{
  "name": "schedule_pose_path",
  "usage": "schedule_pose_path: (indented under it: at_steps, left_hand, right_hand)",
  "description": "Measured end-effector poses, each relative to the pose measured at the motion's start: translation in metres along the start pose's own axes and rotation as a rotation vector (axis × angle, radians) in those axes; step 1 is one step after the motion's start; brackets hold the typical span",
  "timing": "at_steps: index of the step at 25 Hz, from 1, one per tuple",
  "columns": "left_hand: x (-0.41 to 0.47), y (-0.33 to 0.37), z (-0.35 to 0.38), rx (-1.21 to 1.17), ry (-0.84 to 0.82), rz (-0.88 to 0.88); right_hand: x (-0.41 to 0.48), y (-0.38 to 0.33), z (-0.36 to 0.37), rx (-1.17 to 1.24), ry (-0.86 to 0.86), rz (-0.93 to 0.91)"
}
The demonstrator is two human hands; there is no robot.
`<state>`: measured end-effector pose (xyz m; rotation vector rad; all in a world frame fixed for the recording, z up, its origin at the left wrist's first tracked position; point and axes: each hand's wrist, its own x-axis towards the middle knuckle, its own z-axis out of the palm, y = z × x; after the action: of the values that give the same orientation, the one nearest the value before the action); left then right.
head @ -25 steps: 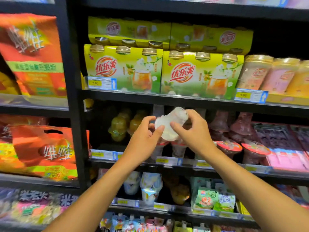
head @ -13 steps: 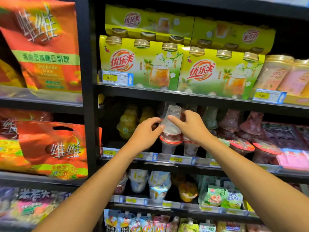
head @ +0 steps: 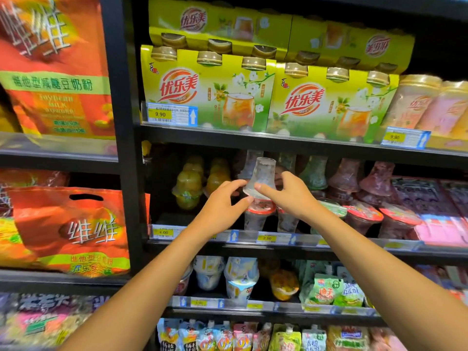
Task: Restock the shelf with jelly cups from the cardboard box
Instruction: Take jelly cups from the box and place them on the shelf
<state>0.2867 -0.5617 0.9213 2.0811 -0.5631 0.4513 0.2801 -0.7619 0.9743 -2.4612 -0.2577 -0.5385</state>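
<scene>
Inverted clear cup [head: 262,174], just above red-lidded cup [head: 260,212] on shelf [head: 202,250], left grip [head: 219,210] and right grip [head: 291,196] pinching its flared base from either side.

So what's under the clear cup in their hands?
A red-lidded cup stands on the shelf right under the clear cup. The left hand and right hand cover the join, so contact cannot be seen.

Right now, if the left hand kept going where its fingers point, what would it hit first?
The clear jelly cup: the left hand pinches it. Beyond that, probably the right hand.
</scene>
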Motion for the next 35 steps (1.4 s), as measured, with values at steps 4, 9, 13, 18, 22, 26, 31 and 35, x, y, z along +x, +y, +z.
schedule_pose_path:
  at_steps: [4, 9, 13, 18, 22, 26, 31, 35]
  left_hand:
    - [-0.004, 0.001, -0.002, -0.045, 0.005, 0.01]
    - [-0.006, 0.001, -0.006, -0.056, 0.02, 0.052]
    - [-0.008, 0.0, -0.006, -0.055, 0.007, 0.052]
    - [-0.007, -0.003, -0.006, -0.038, -0.058, -0.002]
    - [-0.007, -0.007, -0.001, -0.048, -0.14, -0.05]
    - [-0.002, -0.012, 0.004, -0.098, -0.144, -0.1]
    - [0.002, -0.009, 0.002, -0.08, -0.15, -0.111]
    - [0.0, -0.01, 0.002, -0.008, -0.225, -0.126]
  right_hand:
    - [-0.001, 0.002, 0.003, 0.066, 0.032, -0.036]
    - [-0.007, 0.002, 0.004, 0.108, 0.048, -0.095]
    - [-0.006, 0.004, 0.006, 0.116, 0.033, -0.071]
    - [-0.003, 0.006, 0.008, 0.167, 0.014, -0.04]
    - [-0.002, 0.008, 0.01, 0.182, 0.037, -0.035]
    - [-0.004, 0.006, 0.006, 0.185, 0.054, -0.068]
    - [-0.005, 0.005, 0.004, 0.126, 0.025, -0.057]
    - [0.001, 0.011, 0.005, 0.109, 0.012, -0.045]
